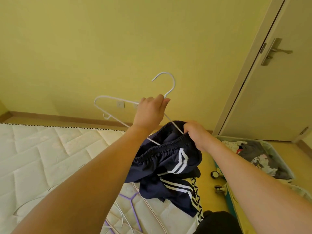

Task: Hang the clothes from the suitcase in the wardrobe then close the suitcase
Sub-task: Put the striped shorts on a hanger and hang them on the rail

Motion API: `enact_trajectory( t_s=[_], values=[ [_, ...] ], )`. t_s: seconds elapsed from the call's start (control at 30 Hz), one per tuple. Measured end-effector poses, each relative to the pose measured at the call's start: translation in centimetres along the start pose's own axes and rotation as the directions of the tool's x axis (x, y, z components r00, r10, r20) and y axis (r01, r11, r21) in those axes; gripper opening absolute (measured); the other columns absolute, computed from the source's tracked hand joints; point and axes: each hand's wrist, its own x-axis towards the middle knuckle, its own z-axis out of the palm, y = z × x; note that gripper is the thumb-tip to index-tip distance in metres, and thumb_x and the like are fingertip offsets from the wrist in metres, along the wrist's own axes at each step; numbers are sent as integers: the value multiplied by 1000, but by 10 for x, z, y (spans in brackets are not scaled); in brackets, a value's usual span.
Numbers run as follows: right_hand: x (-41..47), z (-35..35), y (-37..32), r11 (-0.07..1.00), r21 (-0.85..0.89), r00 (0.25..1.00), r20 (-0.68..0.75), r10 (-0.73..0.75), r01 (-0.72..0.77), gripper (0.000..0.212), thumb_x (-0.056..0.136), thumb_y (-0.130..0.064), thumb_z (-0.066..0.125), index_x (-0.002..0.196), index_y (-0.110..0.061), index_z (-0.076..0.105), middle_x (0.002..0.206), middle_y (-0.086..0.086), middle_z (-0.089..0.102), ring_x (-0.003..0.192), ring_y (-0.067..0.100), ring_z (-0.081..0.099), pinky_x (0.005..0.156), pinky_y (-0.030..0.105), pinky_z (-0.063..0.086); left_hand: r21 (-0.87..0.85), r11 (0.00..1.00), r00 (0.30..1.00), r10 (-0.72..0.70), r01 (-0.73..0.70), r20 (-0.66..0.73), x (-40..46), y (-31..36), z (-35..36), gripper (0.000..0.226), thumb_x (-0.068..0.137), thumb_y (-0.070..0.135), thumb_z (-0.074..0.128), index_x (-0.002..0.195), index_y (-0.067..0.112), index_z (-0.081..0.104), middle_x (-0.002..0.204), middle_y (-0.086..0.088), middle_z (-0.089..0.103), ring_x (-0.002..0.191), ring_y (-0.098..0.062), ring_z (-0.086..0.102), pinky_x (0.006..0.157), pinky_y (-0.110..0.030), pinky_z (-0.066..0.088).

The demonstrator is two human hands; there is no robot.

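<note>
left hand [150, 112] grips hanger [108, 107]; right hand [196, 133] pinches shorts [167, 159] waistband.

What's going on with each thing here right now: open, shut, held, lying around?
left hand: grips the white hanger below its hook
right hand: grips the shorts' waistband
white hanger: held up, one end inside the waistband
navy shorts: held up, partly on the hanger
suitcase: open on the floor, clothes inside
door: slightly ajar
spare hangers: lying on the mattress
</note>
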Motion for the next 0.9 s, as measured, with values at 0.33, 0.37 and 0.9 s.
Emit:
enact_trajectory(
  t_s=[0.33,0.37,0.9],
  values=[
    [8,-4,2,945,-221,970,41,-239,242,38,93,-59,49,94,-25,64,93,-13,61,89,9,56,77,30,37,71,989,988,-121,128,-93,-20,15,-5,22,95,30,49,107,13,55,103,-4,53,89,-24,42,77,-36,33],
    [9,-9,5,939,-222,963,8,-268,263,37,94,-58,47,108,-29,66,113,-15,63,106,6,56,87,27,39,49,982,979,-176,182,-106,-31,15,-6,16,92,27,49,98,12,54,94,-3,55,83,-25,45,71,-38,36],
    [-7,-36,24,928,-350,971,-150,-188,126,39,96,-33,41,66,-8,44,60,7,42,56,20,39,58,32,32,326,720,146,-509,612,848,-47,-19,36,25,94,22,56,113,6,57,107,-17,64,90,-35,68,82,-46,59]
  ],
)
